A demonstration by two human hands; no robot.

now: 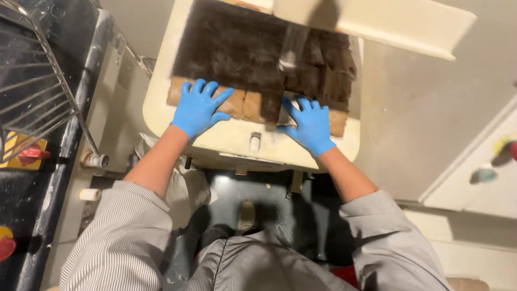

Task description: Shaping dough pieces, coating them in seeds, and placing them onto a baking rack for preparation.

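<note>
I observe both forearms extended forward and slightly inward from grey striped sleeves, bare from the cuff to the wrist, each ending in a blue glove. The left hand (200,106) lies palm down with its fingers spread wide, pressed flat on the near left edge of a brown slab of dough (253,59); it grips nothing. The right hand (311,125) is likewise flat and open, fingers fanned, resting on the near right part of the same slab, well apart from the left hand. The slab lies on a cream machine bed (161,116) with rounded corners; its far portion is dark brown and scored into rectangular pieces, while the near strip under the hands is a lighter tan. Between the hands, at the bed's near edge, I note a small pale latch (254,142). Above the slab a cream lid (398,24) stands raised, throwing shadow across the dough, and a blurred pale streak at the slab's middle cannot be identified. To the left stands a dark machine with a wire guard (37,91), a red knob on a yellow plate (27,153) just below it. To the right is a white cabinet (479,178) bearing blurred coloured spots. The floor (253,199) beneath the bed is dark.
</note>
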